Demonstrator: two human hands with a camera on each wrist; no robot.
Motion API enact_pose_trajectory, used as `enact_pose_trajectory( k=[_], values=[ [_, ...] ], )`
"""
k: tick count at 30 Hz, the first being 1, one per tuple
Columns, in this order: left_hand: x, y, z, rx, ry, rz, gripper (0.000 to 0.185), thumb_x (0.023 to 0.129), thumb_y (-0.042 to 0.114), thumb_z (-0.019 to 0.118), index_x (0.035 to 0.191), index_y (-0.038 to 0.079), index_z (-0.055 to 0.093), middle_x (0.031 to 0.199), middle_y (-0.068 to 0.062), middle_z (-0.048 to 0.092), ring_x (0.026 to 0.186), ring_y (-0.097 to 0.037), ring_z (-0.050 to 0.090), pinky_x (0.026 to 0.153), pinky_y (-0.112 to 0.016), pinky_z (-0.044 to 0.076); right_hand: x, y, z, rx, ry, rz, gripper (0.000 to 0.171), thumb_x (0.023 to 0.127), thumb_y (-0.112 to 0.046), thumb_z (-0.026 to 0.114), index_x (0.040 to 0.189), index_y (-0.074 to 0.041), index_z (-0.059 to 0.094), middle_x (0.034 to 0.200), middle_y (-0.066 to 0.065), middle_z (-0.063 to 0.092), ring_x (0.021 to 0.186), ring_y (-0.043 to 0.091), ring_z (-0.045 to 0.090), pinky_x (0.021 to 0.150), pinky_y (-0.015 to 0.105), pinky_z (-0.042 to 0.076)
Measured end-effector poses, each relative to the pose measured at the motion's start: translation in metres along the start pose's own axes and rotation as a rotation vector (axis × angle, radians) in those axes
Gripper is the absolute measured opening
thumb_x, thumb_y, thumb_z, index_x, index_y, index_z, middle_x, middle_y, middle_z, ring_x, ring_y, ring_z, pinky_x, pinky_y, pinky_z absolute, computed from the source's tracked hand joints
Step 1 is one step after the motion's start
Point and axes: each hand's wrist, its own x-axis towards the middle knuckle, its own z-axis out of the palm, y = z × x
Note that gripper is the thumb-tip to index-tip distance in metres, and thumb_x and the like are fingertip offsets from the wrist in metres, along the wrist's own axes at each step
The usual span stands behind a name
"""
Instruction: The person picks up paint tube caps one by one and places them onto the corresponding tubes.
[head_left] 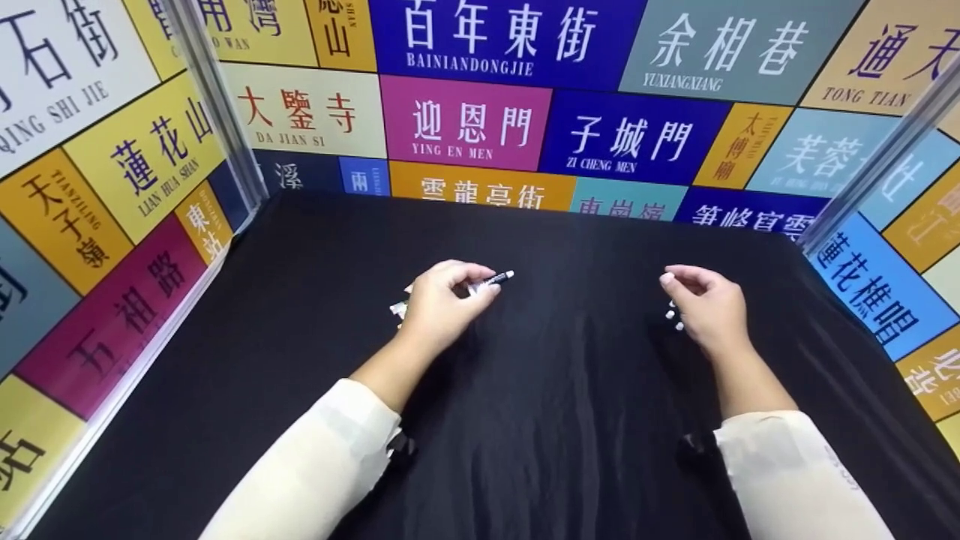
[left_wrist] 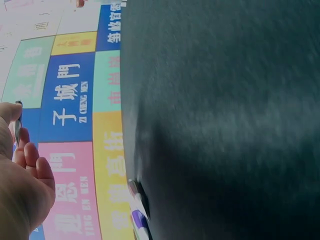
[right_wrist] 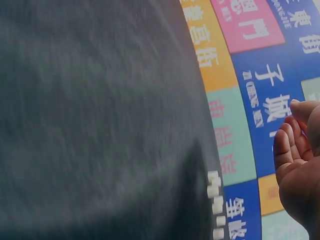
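My left hand pinches a pen pointing to two o'clock, ready for use, while my right hand curls loosely, holding nothing, above small white pieces.

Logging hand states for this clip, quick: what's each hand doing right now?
Left hand: fingers curled, pinching a black pen.
Right hand: fingers curled; a held thing cannot be told.
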Motion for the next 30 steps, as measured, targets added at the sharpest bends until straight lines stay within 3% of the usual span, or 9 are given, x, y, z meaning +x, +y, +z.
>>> enact_pose_trajectory(
  k=[5, 12, 18, 25, 30],
  values=[
    [-0.002, 0.006, 0.005, 0.031, 0.013, 0.067, 0.019, 0.09, 0.024, 0.087, 0.107, 0.016, 0.086, 0.101, 0.0, 0.081, 0.093, -0.019, 0.073, 0.084, -0.034, 0.056, -0.007, -0.013, 0.011, 0.022, 0.004, -0.014, 0.036, 0.099, -0.041, 0.077, 0.121, -0.013, 0.081, 0.091, -0.023, 0.073, 0.082, -0.003, 0.067, 0.07, 0.01, 0.053],
    [-0.005, 0.012, 0.01, 0.024, 0.01, 0.079, 0.018, 0.092, 0.023, 0.086, 0.108, 0.016, 0.086, 0.105, 0.001, 0.082, 0.095, -0.019, 0.072, 0.086, -0.039, 0.061, -0.019, -0.033, 0.023, 0.084, 0.006, -0.041, 0.033, 0.098, -0.038, 0.079, 0.119, -0.012, 0.081, 0.101, -0.003, 0.079, 0.087, 0.003, 0.069, 0.074, 0.011, 0.053],
    [-0.004, 0.014, 0.013, 0.001, 0.018, 0.071, 0.018, 0.093, 0.025, 0.085, 0.109, 0.018, 0.086, 0.104, 0.004, 0.081, 0.097, -0.014, 0.071, 0.087, -0.03, 0.059, -0.024, -0.049, 0.027, 0.14, 0.009, -0.062, 0.033, 0.097, -0.037, 0.08, 0.119, -0.011, 0.081, 0.1, -0.008, 0.079, 0.087, 0.003, 0.071, 0.077, 0.011, 0.056],
    [-0.001, 0.014, 0.015, -0.069, 0.044, 0.059, 0.018, 0.092, 0.023, 0.085, 0.109, 0.018, 0.086, 0.102, 0.003, 0.08, 0.096, -0.012, 0.068, 0.089, -0.041, 0.062, -0.023, -0.063, 0.031, 0.22, 0.017, -0.061, 0.027, 0.097, -0.025, 0.08, 0.117, -0.007, 0.081, 0.09, -0.015, 0.075, 0.08, 0.001, 0.07, 0.075, 0.011, 0.057],
    [0.0, 0.014, 0.018, -0.089, 0.059, 0.061, 0.019, 0.092, 0.022, 0.086, 0.109, 0.015, 0.085, 0.101, 0.002, 0.08, 0.095, -0.012, 0.068, 0.088, -0.035, 0.061, -0.021, -0.07, 0.034, 0.24, 0.028, -0.049, 0.026, 0.098, -0.019, 0.079, 0.119, -0.003, 0.08, 0.088, -0.018, 0.073, 0.078, 0.002, 0.069, 0.074, 0.012, 0.057]
  ],
)
